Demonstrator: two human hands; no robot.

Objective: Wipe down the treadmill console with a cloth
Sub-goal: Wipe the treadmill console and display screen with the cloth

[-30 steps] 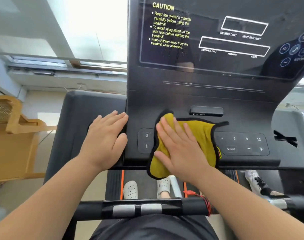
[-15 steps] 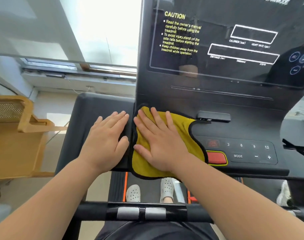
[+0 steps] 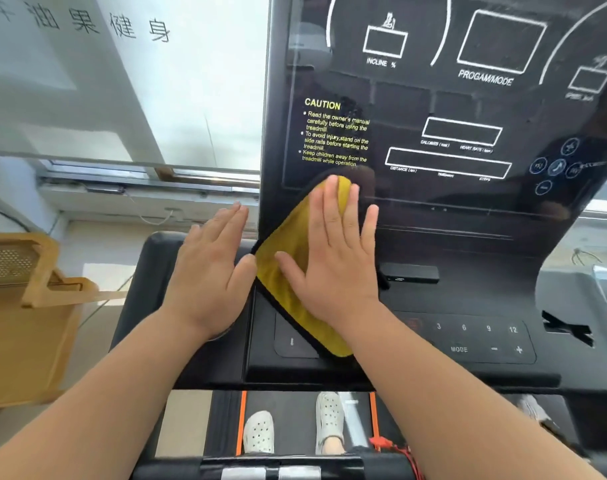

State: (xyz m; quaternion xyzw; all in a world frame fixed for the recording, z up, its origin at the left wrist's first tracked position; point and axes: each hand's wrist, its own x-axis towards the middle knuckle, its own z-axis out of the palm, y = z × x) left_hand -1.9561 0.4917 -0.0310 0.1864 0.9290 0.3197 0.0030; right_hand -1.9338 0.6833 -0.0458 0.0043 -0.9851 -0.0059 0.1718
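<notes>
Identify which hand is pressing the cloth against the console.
The right hand, flat on the yellow cloth; the left hand rests bare beside the console.

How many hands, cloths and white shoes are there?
Hands: 2, left hand and right hand
Cloths: 1, yellow cloth
White shoes: 2, left shoe and right shoe
Total: 5

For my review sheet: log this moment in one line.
right hand flat on yellow cloth | lower-left console | left hand flat, empty
</notes>
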